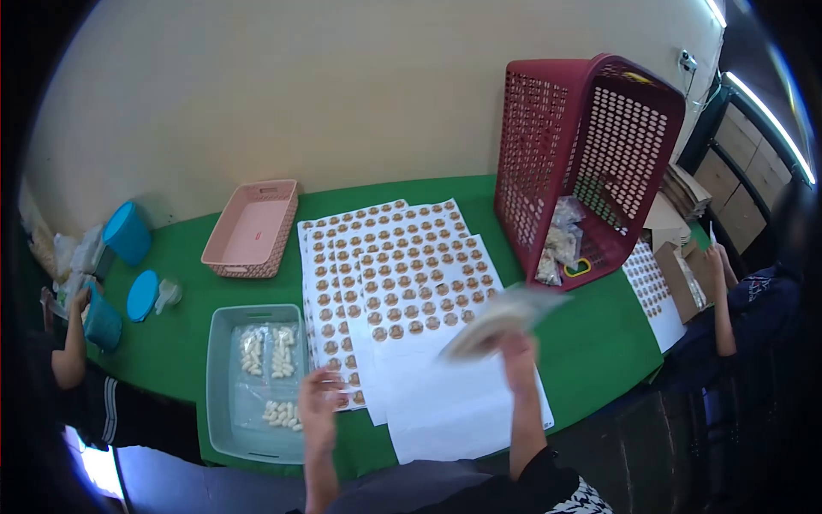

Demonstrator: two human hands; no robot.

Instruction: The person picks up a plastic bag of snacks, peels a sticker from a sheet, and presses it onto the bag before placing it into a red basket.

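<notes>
My right hand (516, 349) holds up a clear packet of snacks (497, 315), blurred by motion, above the sticker sheets (398, 274). The sheets carry rows of round brown stickers and lie overlapped on the green table (591, 343). My left hand (318, 394) hovers over the lower left corner of the sheets, fingers pinched near a sticker; whether it grips one I cannot tell. Just left of it stands a grey tub (224, 377) with filled clear packets (272, 351) inside.
A red basket (582, 154) lies tipped on its side at right with packets in it. A pink tray (253, 227) sits at the back. Blue containers (127, 231) stand far left by one person's arm (67, 343). Another person (728, 308) sits at right beside more sticker sheets.
</notes>
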